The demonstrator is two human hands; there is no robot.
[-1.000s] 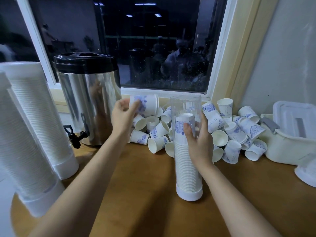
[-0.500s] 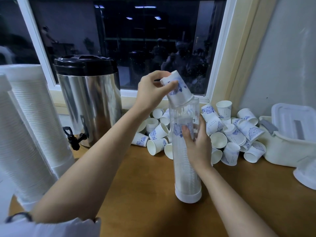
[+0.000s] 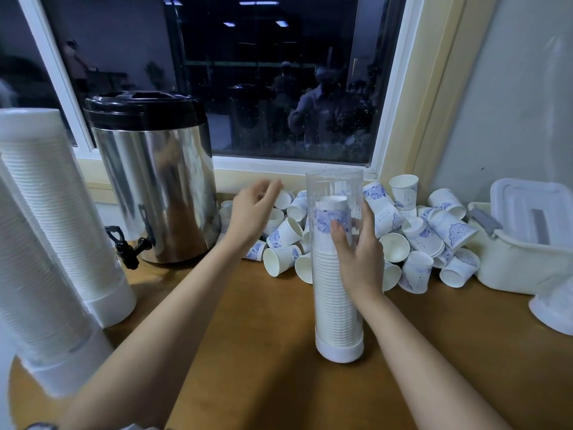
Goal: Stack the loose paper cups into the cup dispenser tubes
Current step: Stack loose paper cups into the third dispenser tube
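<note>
Wooden table [image 3: 248,352] is carrying a tube [image 3: 336,305]; right hand [image 3: 356,259] is gripping it, left hand [image 3: 251,212] is hovering, fingers [image 3: 273,189] open, over cups [image 3: 421,237].

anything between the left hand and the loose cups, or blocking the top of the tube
Nothing visible. The left hand hangs open just before the loose cups, bare air between. The tube is uncovered on top, with room above its stack; the right hand holds its side.

A steel beverage urn [image 3: 155,193] with a black lid stands at my left on the wooden table [image 3: 248,336], below the dark window [image 3: 279,72]; a cream lidded bin [image 3: 521,265] sits far right.
</note>
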